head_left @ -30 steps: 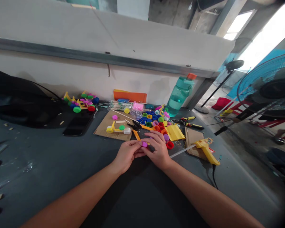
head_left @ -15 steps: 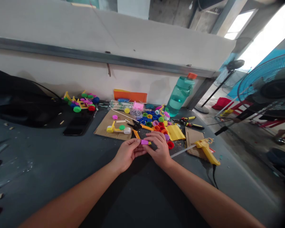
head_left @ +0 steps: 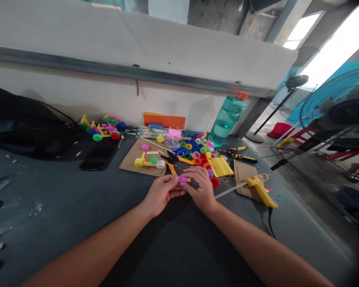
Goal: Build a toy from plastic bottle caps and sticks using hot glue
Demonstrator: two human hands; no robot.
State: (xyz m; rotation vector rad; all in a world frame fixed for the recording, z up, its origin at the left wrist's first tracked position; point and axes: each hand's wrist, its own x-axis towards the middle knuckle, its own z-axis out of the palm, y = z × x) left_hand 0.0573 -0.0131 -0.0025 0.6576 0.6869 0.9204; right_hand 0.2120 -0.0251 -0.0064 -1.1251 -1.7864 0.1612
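Between my two hands is a small purple piece [head_left: 184, 179] with a yellow bit at its right end; its exact kind I cannot make out. My left hand [head_left: 163, 193] pinches its left end between thumb and fingers. From the right, my right hand [head_left: 200, 186] closes on its other end, thumb below and fingers over the top. Just beyond them lies a cardboard sheet [head_left: 128, 163], bearing a small yellow model with green and white caps [head_left: 149, 162]. Orange-handled scissors [head_left: 172, 169] rest beside it, partly hidden by my fingers.
Many coloured bottle caps [head_left: 194, 148] and folded yellow paper [head_left: 220, 166] lie behind my right hand. Right of them are a yellow glue gun [head_left: 260, 189], pliers [head_left: 241, 154] and a teal water bottle [head_left: 227, 119]. At left are a black phone [head_left: 95, 158] and finished-looking cap models [head_left: 103, 129].
My left thumb has slid slightly right over the purple piece, covering more of its left end. The rest of the scene looks the same.
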